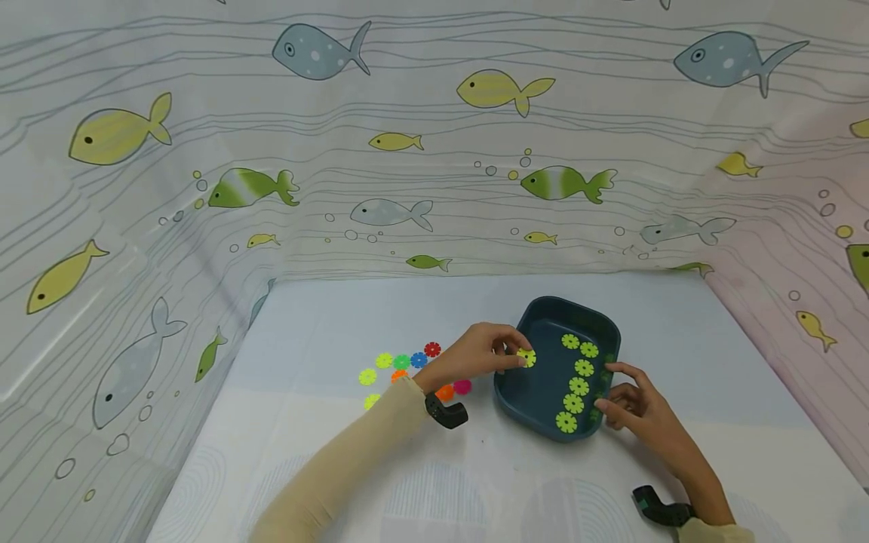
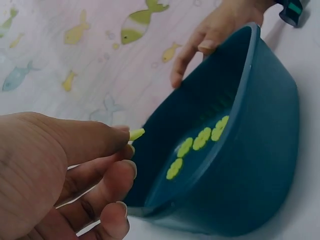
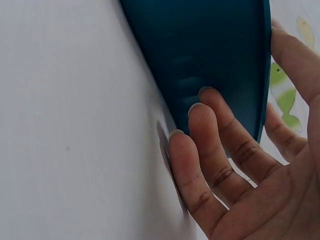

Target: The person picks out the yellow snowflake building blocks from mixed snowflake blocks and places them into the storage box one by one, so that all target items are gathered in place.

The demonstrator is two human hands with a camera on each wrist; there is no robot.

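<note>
My left hand [image 1: 475, 351] is over the left rim of a dark teal-blue plastic basin [image 1: 539, 392]. Between thumb and index finger it pinches a small yellow-green notched disc [image 1: 526, 357], seen edge-on in the left wrist view as a yellow-green disc [image 2: 136, 134]. Several matching yellow-green discs [image 1: 578, 386] lie in a bent row on the basin floor, towards its right side. My right hand [image 1: 638, 407] holds the basin's right wall, thumb at the rim; in the right wrist view its other fingers [image 3: 204, 122] lie along the outside.
Left of the basin, loose notched discs lie on the white table: yellow-green [image 1: 367, 376], green [image 1: 402, 362], blue [image 1: 419, 360], red [image 1: 432, 349], orange [image 1: 444, 392] and pink [image 1: 462, 386]. The left forearm partly hides them. A fish-patterned cloth [image 1: 468, 226] walls the back and sides.
</note>
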